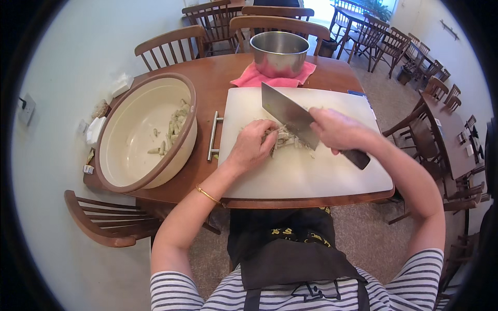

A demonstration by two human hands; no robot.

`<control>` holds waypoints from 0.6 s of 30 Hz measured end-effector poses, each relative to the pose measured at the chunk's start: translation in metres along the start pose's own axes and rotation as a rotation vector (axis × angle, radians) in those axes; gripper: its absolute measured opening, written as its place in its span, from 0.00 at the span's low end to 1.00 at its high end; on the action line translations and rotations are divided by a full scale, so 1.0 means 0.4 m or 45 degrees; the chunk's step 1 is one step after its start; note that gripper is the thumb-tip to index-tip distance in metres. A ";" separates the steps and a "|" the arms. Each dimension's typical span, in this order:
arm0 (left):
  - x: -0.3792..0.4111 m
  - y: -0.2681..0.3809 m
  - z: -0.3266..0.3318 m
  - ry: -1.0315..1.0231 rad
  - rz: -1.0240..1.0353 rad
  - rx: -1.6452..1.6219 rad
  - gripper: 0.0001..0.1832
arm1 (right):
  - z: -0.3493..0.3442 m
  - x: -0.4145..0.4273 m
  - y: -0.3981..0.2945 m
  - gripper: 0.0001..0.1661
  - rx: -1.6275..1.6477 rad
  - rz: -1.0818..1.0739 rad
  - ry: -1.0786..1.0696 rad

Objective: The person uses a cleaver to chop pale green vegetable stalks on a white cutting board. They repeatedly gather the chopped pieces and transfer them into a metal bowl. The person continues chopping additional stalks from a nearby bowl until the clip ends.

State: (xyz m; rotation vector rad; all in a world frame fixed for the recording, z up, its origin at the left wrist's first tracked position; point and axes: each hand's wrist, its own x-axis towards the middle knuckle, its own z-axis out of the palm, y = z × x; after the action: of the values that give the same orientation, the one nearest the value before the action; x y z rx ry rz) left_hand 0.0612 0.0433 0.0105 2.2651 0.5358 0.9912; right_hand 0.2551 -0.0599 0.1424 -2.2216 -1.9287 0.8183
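Note:
On the white cutting board (311, 177), pale chopped pieces of food (286, 138) lie in a small heap. My left hand (255, 142) is curled over the left side of this heap, its fingertips pressing on the pieces; what lies under the fingers is partly hidden. Closed around the dark handle of a cleaver (290, 112), my right hand (338, 130) holds the broad blade aslant just above and right of the heap. Whether the edge touches the board cannot be told. A large cream basin (134, 116) with a brown rim holds several pale, finger-shaped pieces (175, 124).
Behind the board, a steel pot (279, 58) stands on a pink cloth (253, 77). A metal handle (213, 136) lies between basin and board. Tissue packs (94, 130) and small items line the wall side. Wooden chairs (167, 39) stand around the brown table (218, 66).

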 end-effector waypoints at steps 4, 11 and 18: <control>-0.009 -0.018 0.014 0.021 0.067 0.076 0.07 | -0.042 -0.029 -0.066 0.11 -0.125 0.030 -0.071; -0.017 -0.016 0.031 0.087 0.144 0.136 0.08 | 0.153 0.016 0.043 0.09 -0.308 -0.294 0.405; -0.007 -0.020 0.025 0.075 0.164 0.165 0.09 | -0.018 -0.014 -0.093 0.12 -0.125 0.037 -0.023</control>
State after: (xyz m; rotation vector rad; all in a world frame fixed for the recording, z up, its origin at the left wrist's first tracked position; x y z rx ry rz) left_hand 0.0662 0.0438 -0.0017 2.4171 0.4965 1.1182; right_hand 0.2246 -0.0558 0.1656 -2.3103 -1.9908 0.7656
